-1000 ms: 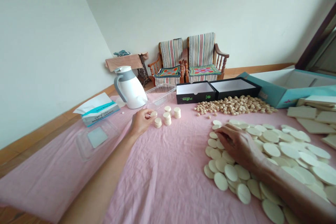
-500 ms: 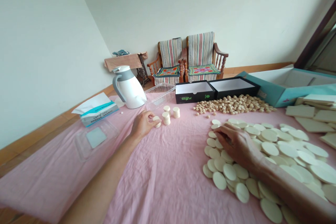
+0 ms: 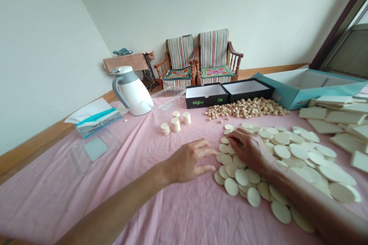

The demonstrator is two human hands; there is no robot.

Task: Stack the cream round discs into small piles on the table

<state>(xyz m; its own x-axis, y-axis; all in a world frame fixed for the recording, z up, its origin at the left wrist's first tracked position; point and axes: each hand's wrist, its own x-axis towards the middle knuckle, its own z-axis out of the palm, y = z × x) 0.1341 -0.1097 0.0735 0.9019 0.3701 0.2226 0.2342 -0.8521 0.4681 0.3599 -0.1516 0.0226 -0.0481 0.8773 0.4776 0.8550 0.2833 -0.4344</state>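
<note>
A wide heap of pale round discs [image 3: 290, 160] lies on the pink cloth [image 3: 138, 176] at the right. My right hand [image 3: 248, 151] rests on the heap's left side, fingers curled down onto small discs. My left hand [image 3: 188, 160] hovers just left of the heap, fingers stretched out and apart, holding nothing. Three short stacks of small discs [image 3: 175, 123] stand further back on the cloth, apart from both hands.
A white jug [image 3: 130, 90], a tissue pack [image 3: 93, 116] and clear plastic trays [image 3: 94, 147] lie at the left. Two black boxes [image 3: 227, 92], a pile of small tan pellets [image 3: 244, 109], a teal box [image 3: 304, 84] and square slabs [image 3: 333, 116] are behind. Two chairs stand by the wall.
My left hand has left the small stacks and moved right and toward me, to the edge of the disc heap, now open. The right hand has stayed on the heap.
</note>
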